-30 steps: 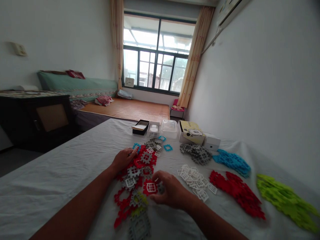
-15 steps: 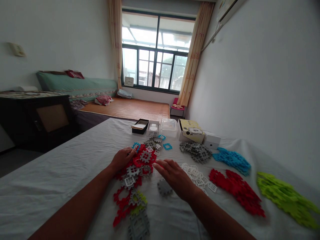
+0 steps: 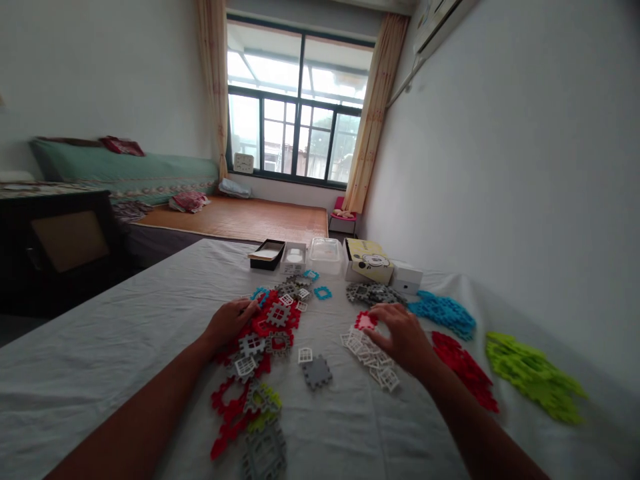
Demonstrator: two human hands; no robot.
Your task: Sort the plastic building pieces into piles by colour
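Observation:
My right hand (image 3: 397, 333) grips a red gear-edged building tile (image 3: 365, 321) between thumb and fingers, above a heap of white window-frame pieces (image 3: 373, 360). My left hand (image 3: 231, 323) lies on the left edge of a mixed pile, its fingers out over red tiles (image 3: 266, 325). Grey tiles (image 3: 277, 314), white window frames and a blue piece (image 3: 260, 296) are jumbled in that pile. Between my hands a flat grey square tile (image 3: 317, 372) lies on the cloth, with a white window frame (image 3: 305, 355) just behind it.
Sorted heaps of grey (image 3: 375, 293), blue (image 3: 445, 313), red (image 3: 465, 370) and lime-green tiles (image 3: 535, 377) lie on the right. A black box (image 3: 267, 255), a clear plastic container (image 3: 326, 255) and a yellow cartoon box (image 3: 369, 260) stand at the back of the white-clothed table (image 3: 140, 320).
My right hand has moved right from the mixed pile to the white frames, now with a red tile in it. My left hand stays on the pile. The view has turned slightly right.

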